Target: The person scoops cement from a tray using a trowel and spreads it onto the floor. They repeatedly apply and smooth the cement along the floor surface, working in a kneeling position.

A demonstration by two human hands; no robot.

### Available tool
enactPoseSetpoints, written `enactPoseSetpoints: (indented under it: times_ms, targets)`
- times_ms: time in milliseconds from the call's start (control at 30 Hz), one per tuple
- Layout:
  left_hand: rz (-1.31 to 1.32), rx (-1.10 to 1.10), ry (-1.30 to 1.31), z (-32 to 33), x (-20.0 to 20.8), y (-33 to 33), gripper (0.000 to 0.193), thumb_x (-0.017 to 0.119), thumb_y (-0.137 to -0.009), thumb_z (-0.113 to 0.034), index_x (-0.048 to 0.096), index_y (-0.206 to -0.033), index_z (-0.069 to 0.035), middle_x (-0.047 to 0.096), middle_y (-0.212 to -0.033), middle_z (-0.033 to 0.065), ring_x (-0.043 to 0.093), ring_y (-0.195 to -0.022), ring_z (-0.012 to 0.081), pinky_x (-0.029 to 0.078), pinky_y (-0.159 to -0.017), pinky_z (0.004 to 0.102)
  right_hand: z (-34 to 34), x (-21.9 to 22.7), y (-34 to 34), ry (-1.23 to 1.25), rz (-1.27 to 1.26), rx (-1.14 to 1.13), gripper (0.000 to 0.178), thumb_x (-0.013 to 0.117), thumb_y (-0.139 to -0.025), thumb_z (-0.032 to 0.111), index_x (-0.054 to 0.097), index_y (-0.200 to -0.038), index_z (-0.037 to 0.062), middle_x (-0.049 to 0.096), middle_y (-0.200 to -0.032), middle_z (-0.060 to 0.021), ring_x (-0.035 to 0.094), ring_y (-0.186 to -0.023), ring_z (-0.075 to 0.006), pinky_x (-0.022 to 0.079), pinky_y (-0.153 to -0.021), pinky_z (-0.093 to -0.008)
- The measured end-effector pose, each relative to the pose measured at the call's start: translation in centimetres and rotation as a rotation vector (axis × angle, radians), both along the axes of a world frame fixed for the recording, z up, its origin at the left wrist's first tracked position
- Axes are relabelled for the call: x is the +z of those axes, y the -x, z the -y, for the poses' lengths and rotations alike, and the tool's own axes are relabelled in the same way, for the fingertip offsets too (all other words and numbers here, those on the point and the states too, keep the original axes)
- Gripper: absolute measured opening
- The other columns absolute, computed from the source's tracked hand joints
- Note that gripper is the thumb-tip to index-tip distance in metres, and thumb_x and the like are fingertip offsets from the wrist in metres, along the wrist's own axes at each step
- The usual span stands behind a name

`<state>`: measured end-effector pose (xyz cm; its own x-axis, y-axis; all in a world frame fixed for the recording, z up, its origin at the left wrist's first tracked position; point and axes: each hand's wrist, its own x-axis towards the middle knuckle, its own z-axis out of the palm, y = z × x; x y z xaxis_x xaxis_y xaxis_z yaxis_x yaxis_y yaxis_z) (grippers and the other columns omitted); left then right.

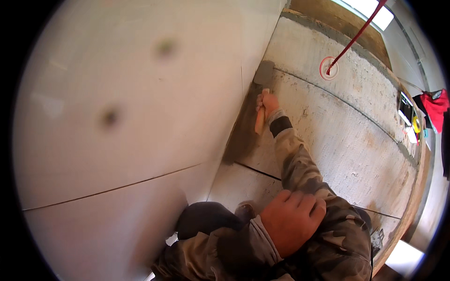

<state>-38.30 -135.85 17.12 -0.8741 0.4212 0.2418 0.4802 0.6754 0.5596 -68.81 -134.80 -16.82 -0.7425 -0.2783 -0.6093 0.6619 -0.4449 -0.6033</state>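
My right hand reaches far forward and is wrapped round the light wooden handle of a tool. Beyond the fingers is a broad grey patch; I cannot tell whether it is the tool's blade or wet material. A dark, damp-looking strip runs beside the handle, along the corner between a smooth pale panel and a rough, whitish slab surface. My left hand is close to me, in front of my right sleeve. Its fingers are curled, and the palm side is hidden.
A dark red cord slants down to a round red-and-white ring on the slab. Small items, among them a yellow roll, lie by the right edge near red cloth. Dark joints cross the slabs; a wooden edge borders them.
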Motion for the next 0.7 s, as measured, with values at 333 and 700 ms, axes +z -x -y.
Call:
enactPoseSetpoints:
  times_ms: [333,700]
  targets:
    - [-0.005,-0.029,-0.030,-1.7,1.4,-1.9,0.029,0.067,-0.083,-0.017,0.067,-0.109,-0.005,0.062,-0.090,0.0086,0.065,-0.083,0.0231,0.052,-0.077,0.0337,5.0,-1.5,-20.8,-0.192,0.167,0.037,0.040,0.050,-0.105,0.038,0.052,-0.088,0.0009,0.049,-0.060,-0.0093,0.049,-0.044,-0.0229,0.041,-0.039,-0.0407]
    - [-0.111,0.018,0.028,-4.3,5.1,-7.8,0.024,0.066,-0.085,-0.015,0.068,-0.105,-0.002,0.064,-0.092,0.0096,0.063,-0.083,0.0228,0.052,-0.078,0.0363,7.3,0.8,-40.8,-0.154,0.233,0.122,0.039,0.047,-0.106,0.036,0.047,-0.079,0.0076,0.048,-0.055,-0.0041,0.048,-0.039,-0.0192,0.036,-0.036,-0.0371]
